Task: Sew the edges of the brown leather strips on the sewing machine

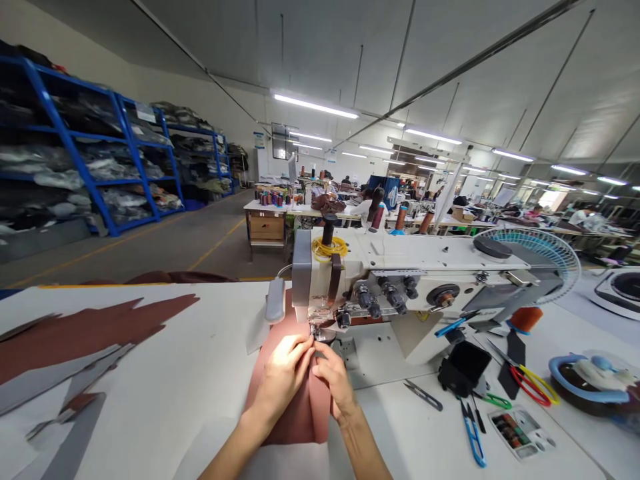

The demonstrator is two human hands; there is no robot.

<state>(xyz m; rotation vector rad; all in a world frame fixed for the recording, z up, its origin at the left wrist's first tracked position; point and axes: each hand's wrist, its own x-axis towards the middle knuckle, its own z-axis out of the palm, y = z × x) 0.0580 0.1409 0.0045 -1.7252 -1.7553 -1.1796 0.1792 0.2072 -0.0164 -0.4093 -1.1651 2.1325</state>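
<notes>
A reddish-brown piece of fabric or leather lies under the needle area of a white sewing machine. Close in front of the presser foot, my left hand rests on the piece with its fingertips pinched at the edge. My right hand grips the folded right side of the same piece, thumb and fingers drawn together. Both sets of fingertips nearly meet just below the foot. The needle tip is too small to make out.
More reddish-brown pieces lie at the table's left. On the right are thread snips, a black box, red-and-yellow scissors, blue snips and a bobbin tray. Blue shelves stand behind; people work at far tables.
</notes>
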